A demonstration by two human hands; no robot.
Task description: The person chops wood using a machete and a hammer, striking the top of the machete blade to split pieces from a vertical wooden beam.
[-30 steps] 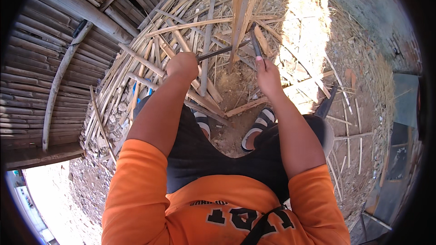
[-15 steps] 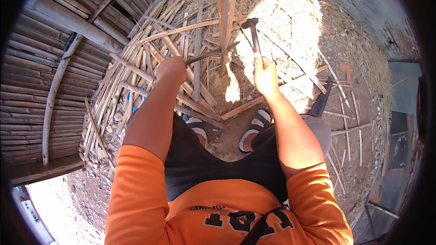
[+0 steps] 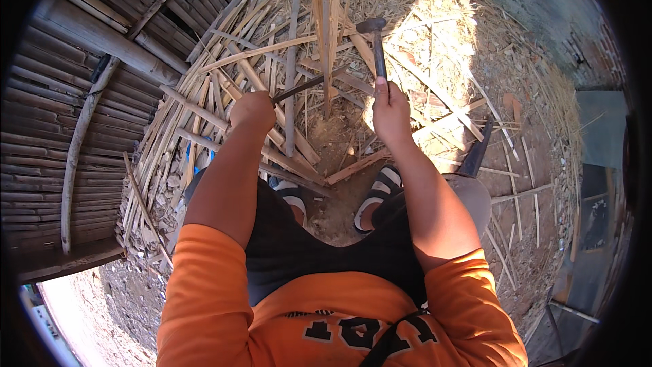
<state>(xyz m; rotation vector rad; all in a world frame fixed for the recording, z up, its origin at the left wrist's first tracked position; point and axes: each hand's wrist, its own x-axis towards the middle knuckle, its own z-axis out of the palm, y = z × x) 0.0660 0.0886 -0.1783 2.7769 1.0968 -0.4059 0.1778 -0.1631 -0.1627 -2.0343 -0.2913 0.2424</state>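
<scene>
Right hand (image 3: 390, 112) fingers wrapped tight on a hammer (image 3: 375, 44), head raised near the upright bamboo pole (image 3: 327, 20), seemingly poised to strike. Left hand (image 3: 252, 110) fisted round a dark blade (image 3: 309, 83), its tip set against the pole, likely as a splitting wedge. Bamboo strips (image 3: 224, 95) lie piled on the ground around both feet.

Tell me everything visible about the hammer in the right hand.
The hammer has a dark, metal-looking head at the top and a slim dark handle running down into the right hand, which grips its lower end, thumb along the shaft. It stands nearly upright, raised, its head level with and just right of the upright split bamboo pole. Whether the head touches the pole cannot be told. Bamboo strips lie on the ground behind.
</scene>
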